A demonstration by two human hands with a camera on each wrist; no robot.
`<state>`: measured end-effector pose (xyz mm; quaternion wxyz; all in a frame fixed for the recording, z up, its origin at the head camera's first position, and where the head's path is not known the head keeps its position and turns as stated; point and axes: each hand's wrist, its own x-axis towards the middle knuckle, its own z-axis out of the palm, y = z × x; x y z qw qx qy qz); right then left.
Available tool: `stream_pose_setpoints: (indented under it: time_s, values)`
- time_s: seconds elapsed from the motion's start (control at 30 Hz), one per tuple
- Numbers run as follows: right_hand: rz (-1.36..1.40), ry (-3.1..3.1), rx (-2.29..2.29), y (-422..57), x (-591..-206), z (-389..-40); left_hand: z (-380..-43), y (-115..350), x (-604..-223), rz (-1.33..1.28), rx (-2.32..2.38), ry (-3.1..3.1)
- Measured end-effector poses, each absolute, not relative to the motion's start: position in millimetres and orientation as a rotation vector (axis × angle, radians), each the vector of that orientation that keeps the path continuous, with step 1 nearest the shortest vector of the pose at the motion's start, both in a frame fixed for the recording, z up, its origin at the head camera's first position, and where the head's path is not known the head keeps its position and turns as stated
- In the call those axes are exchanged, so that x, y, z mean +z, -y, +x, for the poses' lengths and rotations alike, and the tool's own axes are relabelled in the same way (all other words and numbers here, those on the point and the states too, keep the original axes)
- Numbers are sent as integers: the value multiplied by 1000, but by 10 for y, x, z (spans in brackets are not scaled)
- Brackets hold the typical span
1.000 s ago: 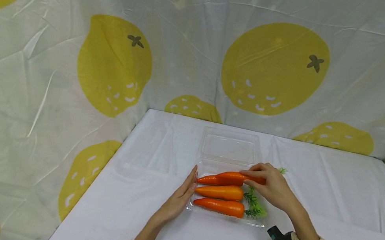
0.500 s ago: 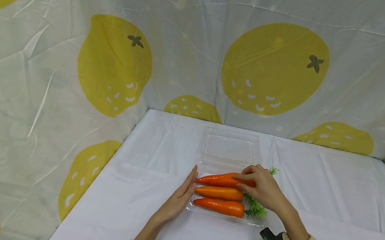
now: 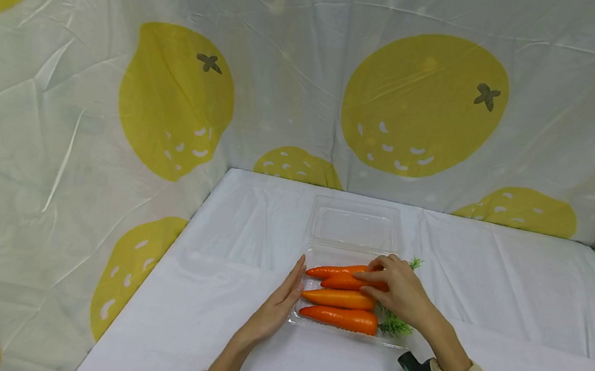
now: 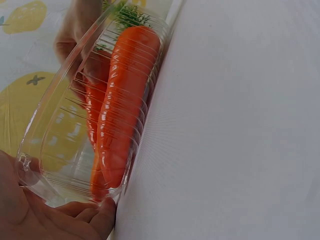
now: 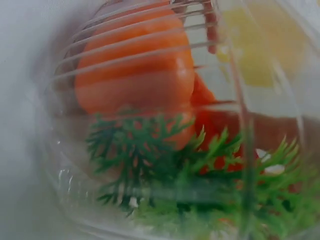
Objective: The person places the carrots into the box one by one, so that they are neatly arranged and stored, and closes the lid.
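Note:
Several carrots lie side by side in a clear plastic clamshell box (image 3: 395, 343). My right hand (image 3: 403, 290) pinches a red-orange carrot (image 3: 338, 282) by its thick end, between the rearmost carrot (image 3: 329, 271) and a lighter orange carrot (image 3: 338, 298). Nearest the front lies another carrot (image 3: 337, 318). Along the box's left wall, my left hand (image 3: 272, 314) rests with extended fingers; the left wrist view shows the left hand (image 4: 55, 220) touching that end. Green leaves (image 5: 200, 185) fill much of the right wrist view, where the right hand's grip is hidden.
The box's transparent lid (image 3: 356, 224) lies folded back toward the rear. A white cloth (image 3: 528, 291) covers the table. Behind it hangs a lemon-patterned curtain (image 3: 287, 86). Dark wrist mounts (image 3: 414, 367) stick out near both sleeves.
My right hand has moved left with its carrot, whose tip now shows between the rearmost and lighter orange carrots. The rearmost carrot sits slightly farther back. My left hand stays put.

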<state>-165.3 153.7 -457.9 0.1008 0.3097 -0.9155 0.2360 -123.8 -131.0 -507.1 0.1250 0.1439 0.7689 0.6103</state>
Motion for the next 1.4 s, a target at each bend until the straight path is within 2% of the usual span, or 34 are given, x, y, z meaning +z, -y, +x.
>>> stream_pose_setpoints:
  time_s: [0.63,0.9,1.17,1.4]
  values:
    - [1002,2694,758,-1527,-4631,-1639,-1231,1308,-5071,410,1770,-2239]
    - [996,2673,804,-1565,-4527,-1627,-1236,1308,-5072,412,1770,-2243]
    - [980,2558,666,-1622,-4457,-1628,-1238,1313,-5075,413,1769,-2248]
    - [1000,2627,799,-1653,-4491,-1653,-1244,1313,-5080,416,1775,-2247]
